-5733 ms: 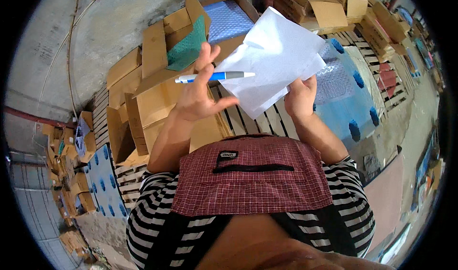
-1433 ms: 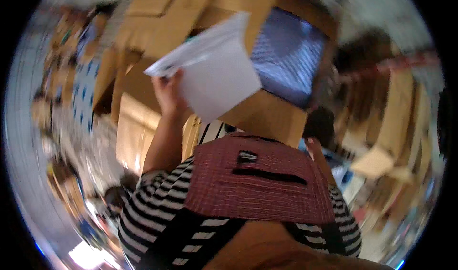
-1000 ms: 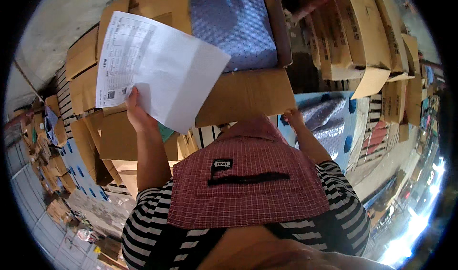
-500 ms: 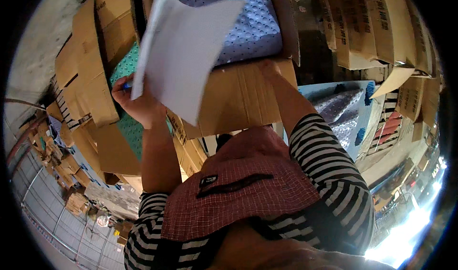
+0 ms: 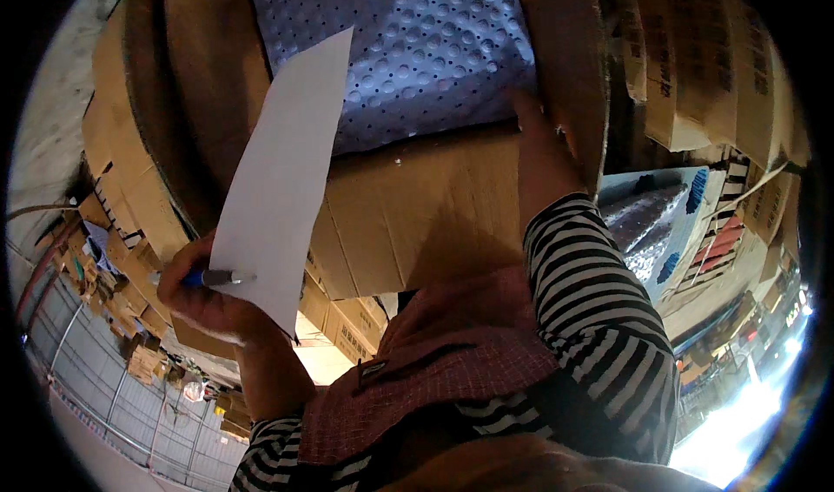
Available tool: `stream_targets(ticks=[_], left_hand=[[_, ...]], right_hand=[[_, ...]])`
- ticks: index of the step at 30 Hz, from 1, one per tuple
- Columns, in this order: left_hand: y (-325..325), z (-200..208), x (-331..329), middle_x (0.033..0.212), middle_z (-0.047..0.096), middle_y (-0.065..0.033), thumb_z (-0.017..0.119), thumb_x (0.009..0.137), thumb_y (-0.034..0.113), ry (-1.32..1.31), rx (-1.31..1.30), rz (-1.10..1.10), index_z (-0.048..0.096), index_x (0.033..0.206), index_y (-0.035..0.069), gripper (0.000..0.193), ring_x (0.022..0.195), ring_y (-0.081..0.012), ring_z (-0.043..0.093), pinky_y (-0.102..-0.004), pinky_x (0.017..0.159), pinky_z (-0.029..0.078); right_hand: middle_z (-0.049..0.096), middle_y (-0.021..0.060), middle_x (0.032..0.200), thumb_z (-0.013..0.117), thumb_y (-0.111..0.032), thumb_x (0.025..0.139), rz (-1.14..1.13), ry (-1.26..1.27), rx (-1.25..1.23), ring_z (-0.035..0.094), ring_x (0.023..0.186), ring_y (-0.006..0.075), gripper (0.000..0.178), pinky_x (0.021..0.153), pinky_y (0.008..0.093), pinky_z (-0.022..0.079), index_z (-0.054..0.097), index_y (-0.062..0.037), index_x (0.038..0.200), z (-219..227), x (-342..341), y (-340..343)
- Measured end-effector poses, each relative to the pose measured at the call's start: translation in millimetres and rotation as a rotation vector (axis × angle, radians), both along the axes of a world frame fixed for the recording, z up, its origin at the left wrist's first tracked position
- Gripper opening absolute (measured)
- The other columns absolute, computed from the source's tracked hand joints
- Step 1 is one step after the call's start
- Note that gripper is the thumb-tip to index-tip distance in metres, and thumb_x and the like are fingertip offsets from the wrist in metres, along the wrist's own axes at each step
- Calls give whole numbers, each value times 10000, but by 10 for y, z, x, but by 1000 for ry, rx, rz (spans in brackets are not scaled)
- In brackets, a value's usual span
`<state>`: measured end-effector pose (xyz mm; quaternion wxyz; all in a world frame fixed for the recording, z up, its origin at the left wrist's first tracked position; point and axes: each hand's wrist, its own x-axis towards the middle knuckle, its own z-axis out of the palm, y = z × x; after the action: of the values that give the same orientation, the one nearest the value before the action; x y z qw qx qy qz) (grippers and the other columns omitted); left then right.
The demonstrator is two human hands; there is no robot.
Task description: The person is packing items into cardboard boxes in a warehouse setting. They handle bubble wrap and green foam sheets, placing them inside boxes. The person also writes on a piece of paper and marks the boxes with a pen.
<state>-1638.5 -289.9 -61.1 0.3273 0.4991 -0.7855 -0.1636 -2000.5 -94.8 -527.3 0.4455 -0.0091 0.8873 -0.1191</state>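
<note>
My left hand [image 5: 213, 305] is closed around a blue and grey pen [image 5: 215, 277] and the lower edge of a white sheet of paper [image 5: 282, 153]. The sheet stands tilted in front of the left side of an open cardboard box [image 5: 417, 210]. Inside the box lies a lavender, bumpy plastic mat [image 5: 443, 53] with small dark holes. At the near right corner of the box, my right hand [image 5: 545, 140] reaches over the rim with a finger stretched toward the mat. It appears to hold nothing, though shadow hides part of its fingers.
Raised cardboard flaps [image 5: 213, 66] stand at the left, and another flap [image 5: 565, 49] rises at the right. Flattened cartons [image 5: 695, 66] are stacked at the far right. Below them lies a light blue printed sheet [image 5: 665, 223]. More cartons [image 5: 343, 323] sit under the box.
My left hand has come lower and nearer with the paper and pen; the sheet has turned narrower. The box and mat appear larger. My right hand has shifted right along the rim to the corner.
</note>
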Motion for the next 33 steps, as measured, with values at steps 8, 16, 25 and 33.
stream_targets(ticks=[8,16,25,33], left_hand=[[49,-125,-229,863,560,-93,675,803,192,-73,-91,-260,339,1008,75,410,778,-186,607,-271,682,520],[139,-181,-276,896,571,-99,669,809,200,82,11,-208,346,1016,83,401,769,-175,607,-278,689,514],[32,-405,180,918,573,-72,532,898,184,443,203,-290,396,980,58,202,768,-139,586,-266,694,495],[83,-95,-246,933,524,-102,683,749,104,29,-111,-311,418,1015,37,382,798,-182,537,-294,718,477]], right_hand=[[454,186,1304,719,-501,652,-192,72,-75,442,1193,302,854,976,392,368,437,-6,1288,-37,-15,83],[494,209,1261,706,-451,666,-402,367,-104,489,1160,325,793,952,428,395,448,-3,1267,435,259,116],[511,220,1230,681,-435,698,-71,298,-74,488,1152,360,687,931,452,403,488,-34,1222,549,16,143],[596,109,917,513,-245,809,234,680,-216,582,865,305,180,706,423,495,600,-102,874,1795,690,-528]])
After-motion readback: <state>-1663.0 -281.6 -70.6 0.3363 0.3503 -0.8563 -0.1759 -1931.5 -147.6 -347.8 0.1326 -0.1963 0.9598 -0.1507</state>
